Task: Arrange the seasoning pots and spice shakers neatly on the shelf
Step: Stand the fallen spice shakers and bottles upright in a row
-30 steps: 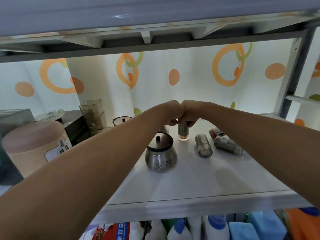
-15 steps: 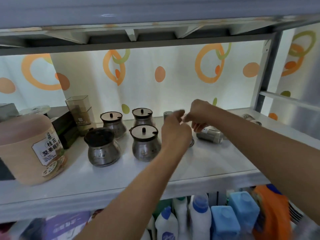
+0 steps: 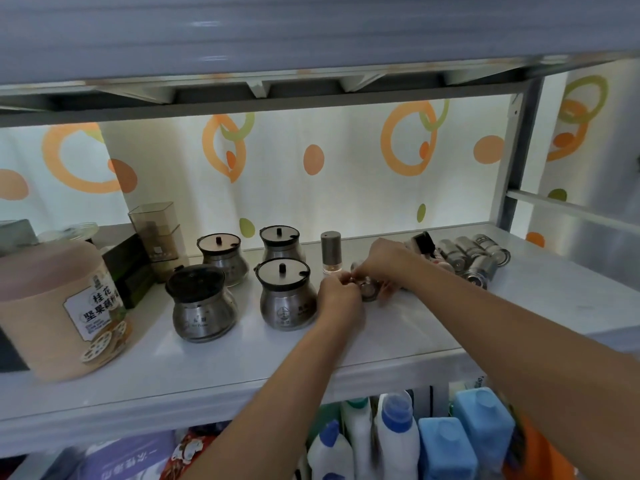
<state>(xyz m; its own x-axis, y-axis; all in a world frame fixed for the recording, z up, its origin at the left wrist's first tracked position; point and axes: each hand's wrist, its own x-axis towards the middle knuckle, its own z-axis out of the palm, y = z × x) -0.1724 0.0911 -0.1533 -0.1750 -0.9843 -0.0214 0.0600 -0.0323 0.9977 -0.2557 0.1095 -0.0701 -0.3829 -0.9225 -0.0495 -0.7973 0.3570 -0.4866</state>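
Several steel seasoning pots stand on the white shelf (image 3: 242, 362): front left pot (image 3: 202, 306), front right pot (image 3: 285, 297), back left pot (image 3: 223, 258), back right pot (image 3: 281, 241). One spice shaker (image 3: 331, 251) stands upright behind my hands. A lying shaker (image 3: 369, 289) is between my hands: my left hand (image 3: 341, 299) and my right hand (image 3: 384, 263) both curl their fingers round it. Several more shakers (image 3: 474, 258) lie in a heap at the right.
A large beige canister (image 3: 59, 306) stands at the left front, with a dark box (image 3: 128, 271) and a clear square container (image 3: 156, 230) behind it. A grey post (image 3: 519, 150) bounds the right. Detergent bottles (image 3: 398, 434) fill the lower shelf.
The upright shaker is released and stands alone. Both hands dropped forward and closed on a lying shaker. The view swung left, showing all the pots.
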